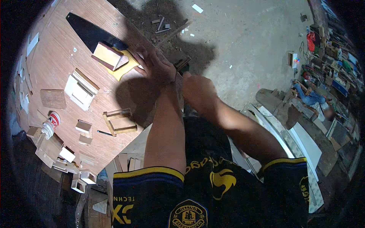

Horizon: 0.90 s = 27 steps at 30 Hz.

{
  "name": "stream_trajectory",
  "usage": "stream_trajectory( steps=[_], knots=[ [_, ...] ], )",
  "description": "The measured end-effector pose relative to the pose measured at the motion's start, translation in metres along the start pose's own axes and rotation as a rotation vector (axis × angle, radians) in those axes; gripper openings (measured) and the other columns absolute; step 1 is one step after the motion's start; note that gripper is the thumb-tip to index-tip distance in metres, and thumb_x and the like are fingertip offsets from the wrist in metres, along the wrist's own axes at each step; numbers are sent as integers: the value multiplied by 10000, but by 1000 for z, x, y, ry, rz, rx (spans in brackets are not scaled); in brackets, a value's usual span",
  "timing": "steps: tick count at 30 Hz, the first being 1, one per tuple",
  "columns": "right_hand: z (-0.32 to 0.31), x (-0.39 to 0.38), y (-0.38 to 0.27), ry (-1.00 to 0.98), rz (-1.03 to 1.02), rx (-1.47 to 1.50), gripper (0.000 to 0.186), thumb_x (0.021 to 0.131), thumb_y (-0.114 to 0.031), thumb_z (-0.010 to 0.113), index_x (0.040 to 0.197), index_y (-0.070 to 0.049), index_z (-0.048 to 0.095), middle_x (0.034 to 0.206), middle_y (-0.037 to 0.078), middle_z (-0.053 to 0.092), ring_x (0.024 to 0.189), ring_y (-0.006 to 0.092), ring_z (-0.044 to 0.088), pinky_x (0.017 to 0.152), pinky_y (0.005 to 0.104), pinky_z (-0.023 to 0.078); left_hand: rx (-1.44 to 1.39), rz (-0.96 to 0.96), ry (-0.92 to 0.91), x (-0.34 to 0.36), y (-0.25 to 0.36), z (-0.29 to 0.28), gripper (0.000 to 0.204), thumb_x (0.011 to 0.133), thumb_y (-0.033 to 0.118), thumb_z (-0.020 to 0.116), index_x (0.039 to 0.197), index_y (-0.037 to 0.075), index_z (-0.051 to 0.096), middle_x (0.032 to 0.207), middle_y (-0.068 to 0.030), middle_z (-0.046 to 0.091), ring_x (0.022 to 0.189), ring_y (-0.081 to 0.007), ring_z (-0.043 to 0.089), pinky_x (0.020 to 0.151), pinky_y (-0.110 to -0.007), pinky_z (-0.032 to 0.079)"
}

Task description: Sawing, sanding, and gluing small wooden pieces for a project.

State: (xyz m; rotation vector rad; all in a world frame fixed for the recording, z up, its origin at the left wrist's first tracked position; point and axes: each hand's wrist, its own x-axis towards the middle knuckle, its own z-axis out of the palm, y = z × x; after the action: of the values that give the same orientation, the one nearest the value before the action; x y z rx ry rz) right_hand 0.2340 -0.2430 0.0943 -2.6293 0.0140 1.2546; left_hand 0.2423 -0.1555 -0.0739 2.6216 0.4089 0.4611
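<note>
Smooth grey concrete floor (243, 49), littered with pale offcuts, spreads toward one o'clock beyond a reddish, wood-grained bench (57, 41). On the bench a tapered black saw (89, 32) with a flat yellow handle (127, 68) lies at ten o'clock from the left hand (157, 70), an angular wooden piece (108, 56) overlapping it. Left grip is bent, right hand (197, 91) curled tight; I cannot tell what either holds. One narrow brown piece (183, 63) shows at eleven o'clock from the right.
</note>
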Motion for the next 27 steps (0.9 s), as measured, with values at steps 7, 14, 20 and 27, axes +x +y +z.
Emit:
stream_trajectory(
  steps=[7, 14, 20, 27],
  knots=[
    [10, -2, 14, -9, -149, -220, 196, 866, -74, 541, 1005, 63, 548, 823, 223, 670, 801, 362, 698, 645, 436, 568, -10, 27, -108, 3, 0, 0, 372, 867, 125, 502, 1234, 71, 523, 1442, -180, 440, 1419, -444, 233, 1049, -724, 150],
    [29, 11, 12, 59, -12, -33, 187, 870, -93, 543, 999, 39, 509, 777, 209, 669, 744, 364, 699, 597, 440, 566, -18, 61, 90, 2, -4, 8, 405, 851, 101, 499, 1256, 96, 506, 1411, -187, 445, 1416, -442, 238, 1047, -728, 158],
    [33, 6, 22, 143, -89, -138, 169, 875, -108, 539, 976, 24, 507, 716, 189, 660, 664, 339, 694, 544, 410, 562, 21, 65, -55, 6, 2, -7, 400, 835, 99, 530, 1235, 99, 522, 1384, -183, 467, 1395, -457, 273, 1029, -729, 182],
    [36, -2, 34, 60, -113, -172, 195, 891, -125, 547, 998, 33, 511, 795, 213, 682, 757, 359, 707, 612, 418, 579, 6, 67, -46, 6, -1, -6, 458, 802, 78, 533, 1260, 84, 521, 1373, -154, 485, 1372, -472, 300, 1032, -730, 168]
  ],
)
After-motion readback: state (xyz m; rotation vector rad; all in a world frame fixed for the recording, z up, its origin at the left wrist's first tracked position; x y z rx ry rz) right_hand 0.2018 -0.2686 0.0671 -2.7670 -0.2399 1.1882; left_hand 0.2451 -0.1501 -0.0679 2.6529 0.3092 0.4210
